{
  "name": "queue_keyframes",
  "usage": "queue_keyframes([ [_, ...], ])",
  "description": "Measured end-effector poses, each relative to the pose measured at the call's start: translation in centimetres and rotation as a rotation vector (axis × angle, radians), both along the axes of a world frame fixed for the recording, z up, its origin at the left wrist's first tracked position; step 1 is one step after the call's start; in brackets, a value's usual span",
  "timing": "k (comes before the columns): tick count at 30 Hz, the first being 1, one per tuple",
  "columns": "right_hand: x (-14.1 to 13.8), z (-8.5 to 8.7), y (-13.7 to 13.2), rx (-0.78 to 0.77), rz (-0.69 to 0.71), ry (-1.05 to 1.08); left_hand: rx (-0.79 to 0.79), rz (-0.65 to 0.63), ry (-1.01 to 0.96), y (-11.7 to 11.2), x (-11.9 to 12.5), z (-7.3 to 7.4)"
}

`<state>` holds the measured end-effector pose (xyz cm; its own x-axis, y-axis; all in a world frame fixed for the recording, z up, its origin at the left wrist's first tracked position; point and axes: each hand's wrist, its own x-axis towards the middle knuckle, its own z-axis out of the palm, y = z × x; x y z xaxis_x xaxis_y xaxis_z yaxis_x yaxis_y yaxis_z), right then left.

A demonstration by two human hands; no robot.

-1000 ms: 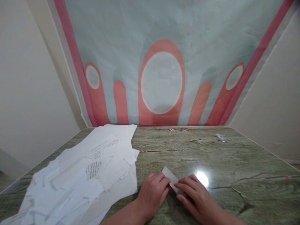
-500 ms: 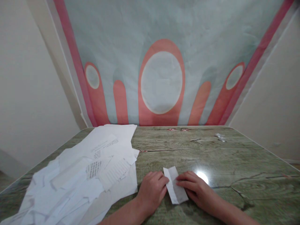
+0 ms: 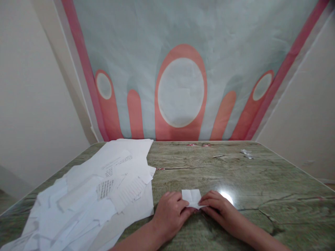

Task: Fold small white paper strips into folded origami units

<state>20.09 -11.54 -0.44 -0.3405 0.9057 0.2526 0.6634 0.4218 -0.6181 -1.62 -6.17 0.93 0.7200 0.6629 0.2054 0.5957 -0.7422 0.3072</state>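
Observation:
A small creased piece of white paper [image 3: 191, 196] lies between my two hands near the front of the table, its near part folded up. My left hand [image 3: 171, 212] grips its left side, fingers on top and thumb along the near fold. At the right side, my right hand [image 3: 220, 211] pinches the paper between fingers and thumb. Both thumbs come close together at the folded near edge, partly hiding it.
Loose white sheets [image 3: 86, 195], some printed, are heaped on the left of the wood-patterned table [image 3: 183, 158]. A small shiny scrap [image 3: 246, 153] lies at the far right. Behind the table hangs a pale backdrop [image 3: 222, 42] with red shapes.
The near part of the paper has been folded upward, so the piece now looks shorter. Both thumbs have come in to its near edge; the hands have otherwise barely moved.

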Motion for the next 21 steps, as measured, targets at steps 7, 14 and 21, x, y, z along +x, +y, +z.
queue_keyframes([
  [7, -0.20, -0.10, 0.40, -0.086, -0.064, 0.099, -0.210, 0.026, -0.079, 0.45, 0.03, 0.20],
  [14, -0.30, -0.07, 0.43, -0.080, -0.075, 0.091, -0.305, -0.028, -0.060, 0.30, 0.23, 0.83],
  [21, -0.07, -0.18, 0.43, -0.077, -0.073, 0.064, -0.289, -0.033, -0.055, 0.31, 0.06, 0.32],
])
